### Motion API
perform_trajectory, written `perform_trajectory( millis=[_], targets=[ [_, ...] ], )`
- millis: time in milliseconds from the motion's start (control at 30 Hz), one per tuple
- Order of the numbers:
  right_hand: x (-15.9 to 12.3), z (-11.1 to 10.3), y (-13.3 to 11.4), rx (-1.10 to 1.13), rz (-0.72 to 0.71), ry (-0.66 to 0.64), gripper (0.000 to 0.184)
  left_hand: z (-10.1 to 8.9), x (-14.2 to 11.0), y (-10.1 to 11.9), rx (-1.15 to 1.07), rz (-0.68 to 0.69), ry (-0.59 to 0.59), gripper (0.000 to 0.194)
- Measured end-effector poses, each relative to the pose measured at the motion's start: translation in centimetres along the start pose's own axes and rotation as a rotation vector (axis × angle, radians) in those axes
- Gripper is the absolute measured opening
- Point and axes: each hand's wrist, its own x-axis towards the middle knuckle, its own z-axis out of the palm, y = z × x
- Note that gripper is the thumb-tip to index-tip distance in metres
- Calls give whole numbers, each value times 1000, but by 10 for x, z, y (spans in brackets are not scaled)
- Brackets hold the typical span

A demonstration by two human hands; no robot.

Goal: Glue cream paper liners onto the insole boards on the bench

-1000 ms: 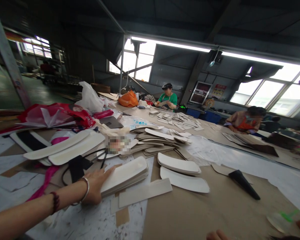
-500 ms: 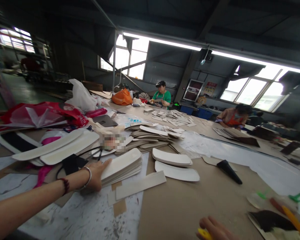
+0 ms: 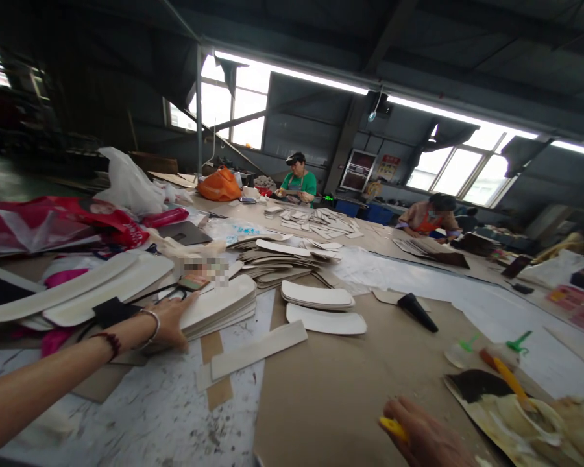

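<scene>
The left hand is spread along the near end of the stack of white pieces, on the table. The right hand holds a yellow handle (its other end is hidden).

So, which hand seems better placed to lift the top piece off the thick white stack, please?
Left, probably: the left hand is right by the white stack; the right hand is farther off, holding something yellow.

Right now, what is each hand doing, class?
Left hand: against the near end of the stack of white pieces; grip unclear.
Right hand: closed on a yellow object.
</scene>
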Motion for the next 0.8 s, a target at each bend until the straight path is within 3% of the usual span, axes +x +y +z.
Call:
perform_trajectory(
  millis=[100, 200, 300, 400, 467, 533, 667, 733, 800],
  targets=[
    [6, -1, 1, 36, -13, 23, 19, -8, -3, 8, -4, 32, 62, 90],
    [16, -5, 3, 57, -47, -4, 23, -16, -7, 23, -46, 117, 126, 70],
    [28, -7, 6, 39, -99, -38, 17, -18, -10, 50, -126, 213, 146, 55],
    [42, -5, 3, -53, -120, 38, 13, -14, -19, 89, -250, 283, 120, 52],
    [54, -5, -4, -147, -119, 125, 13, -9, -27, 122, -604, 321, -14, 58],
    [69, -9, -15, -233, -159, 207, 11, -2, -34, 156, -916, 336, -226, 54],
    [102, -22, -41, -290, -374, 363, 24, 13, -37, 211, -1486, 307, -589, 56],
    [116, -24, -50, -283, -444, 445, 29, 17, -32, 226, -1623, 345, -759, 54],
    [127, -19, -55, -274, -457, 512, 31, 19, -26, 232, -1669, 403, -822, 46]
  ],
)
